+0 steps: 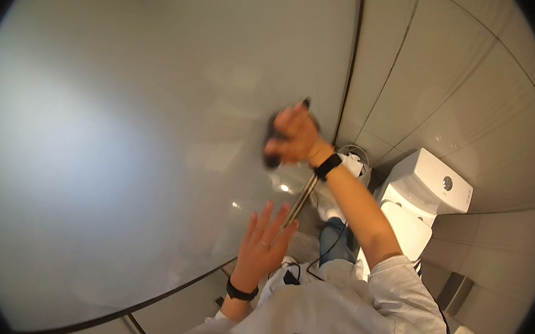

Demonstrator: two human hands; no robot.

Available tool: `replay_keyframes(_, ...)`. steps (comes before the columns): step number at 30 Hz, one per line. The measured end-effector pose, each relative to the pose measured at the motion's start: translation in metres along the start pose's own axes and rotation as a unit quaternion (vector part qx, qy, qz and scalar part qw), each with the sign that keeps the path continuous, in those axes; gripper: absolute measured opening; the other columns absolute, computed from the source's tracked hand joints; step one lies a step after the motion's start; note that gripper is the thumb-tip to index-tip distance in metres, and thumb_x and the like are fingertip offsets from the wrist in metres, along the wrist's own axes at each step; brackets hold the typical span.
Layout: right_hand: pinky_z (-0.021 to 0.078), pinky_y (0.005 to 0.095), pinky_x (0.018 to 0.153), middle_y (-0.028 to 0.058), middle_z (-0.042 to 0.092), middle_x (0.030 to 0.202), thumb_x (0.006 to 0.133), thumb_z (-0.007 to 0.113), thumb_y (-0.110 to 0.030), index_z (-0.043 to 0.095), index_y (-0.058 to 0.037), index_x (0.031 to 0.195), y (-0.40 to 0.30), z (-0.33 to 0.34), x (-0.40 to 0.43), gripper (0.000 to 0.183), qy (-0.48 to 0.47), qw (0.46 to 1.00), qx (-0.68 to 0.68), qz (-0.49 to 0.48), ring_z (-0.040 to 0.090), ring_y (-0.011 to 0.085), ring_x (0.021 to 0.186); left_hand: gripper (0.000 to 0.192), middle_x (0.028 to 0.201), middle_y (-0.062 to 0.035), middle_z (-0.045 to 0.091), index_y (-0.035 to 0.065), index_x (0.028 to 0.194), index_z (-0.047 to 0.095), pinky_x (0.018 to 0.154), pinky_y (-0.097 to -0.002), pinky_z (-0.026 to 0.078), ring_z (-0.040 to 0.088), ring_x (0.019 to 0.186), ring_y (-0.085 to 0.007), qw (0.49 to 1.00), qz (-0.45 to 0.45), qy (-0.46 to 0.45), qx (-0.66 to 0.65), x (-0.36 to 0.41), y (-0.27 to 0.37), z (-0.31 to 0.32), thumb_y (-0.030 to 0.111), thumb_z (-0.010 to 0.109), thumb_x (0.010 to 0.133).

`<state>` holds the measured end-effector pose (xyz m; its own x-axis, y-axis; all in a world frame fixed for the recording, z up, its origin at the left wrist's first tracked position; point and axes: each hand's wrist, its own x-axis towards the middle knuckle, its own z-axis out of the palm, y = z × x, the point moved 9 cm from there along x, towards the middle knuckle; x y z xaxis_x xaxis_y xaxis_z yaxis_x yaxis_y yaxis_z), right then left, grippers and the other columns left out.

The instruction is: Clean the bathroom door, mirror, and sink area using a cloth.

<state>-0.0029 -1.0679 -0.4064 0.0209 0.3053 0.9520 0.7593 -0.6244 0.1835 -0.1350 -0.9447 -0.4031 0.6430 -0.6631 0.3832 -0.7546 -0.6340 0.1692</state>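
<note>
Before me stands a large frosted glass panel point(153, 146) with a dark edge. My right hand point(294, 136), blurred, is closed around a dark, soft-looking item point(273, 129), perhaps a cloth, against the glass. Most of that item is hidden behind the fingers. Lower down, my left hand point(263, 248) has its fingers apart and holds nothing. It is near the panel, palm towards it; whether it touches cannot be told. Each wrist wears a black band.
At the right stands a white toilet point(412, 215) against a tiled wall point(448, 97). A lined waste bin point(357, 161) sits in the corner beside it. A metal bar point(304, 197) runs low along the glass. A black cord point(332, 245) hangs before my jeans.
</note>
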Motion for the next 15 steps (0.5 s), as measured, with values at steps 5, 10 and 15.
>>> replay_keyframes(5,0.005,0.0478,0.117,0.0217,0.017,0.157,0.098,0.029,-0.04,0.028,-0.0054,0.151,0.189,-0.049,-0.018,0.063,0.115,0.974,0.015,0.196,0.015,0.0353,0.147,0.034,0.141,-0.0056,0.051,0.018,0.109,0.067,0.112,-0.0483,0.028,0.036,0.139,-0.0317,0.995,-0.096,-0.031,-0.012,0.052,-0.024,0.046,0.003,0.058,0.08)
replay_keyframes(10,0.0023,0.0454,0.118,0.0186,0.016,0.158,0.1,0.031,-0.035,0.022,-0.0027,0.151,0.304,-0.07,-0.042,0.061,0.135,0.926,0.015,0.353,0.011,0.0326,0.147,0.023,0.132,-0.0029,0.058,0.0183,0.095,0.069,0.112,-0.0469,0.031,0.043,0.134,-0.0307,0.999,-0.015,0.005,0.035,0.069,-0.012,0.049,0.001,0.06,0.083)
replay_keyframes(15,0.0018,0.0438,0.118,0.0162,0.013,0.159,0.102,0.03,-0.034,0.016,-0.0026,0.152,0.32,-0.066,-0.079,0.06,0.147,0.873,0.018,0.465,0.007,0.03,0.148,0.022,0.127,-0.0031,0.061,0.0179,0.092,0.07,0.11,-0.0483,0.033,0.047,0.131,-0.0315,0.999,-0.019,-0.006,0.026,0.086,-0.009,0.051,0.0,0.059,0.083)
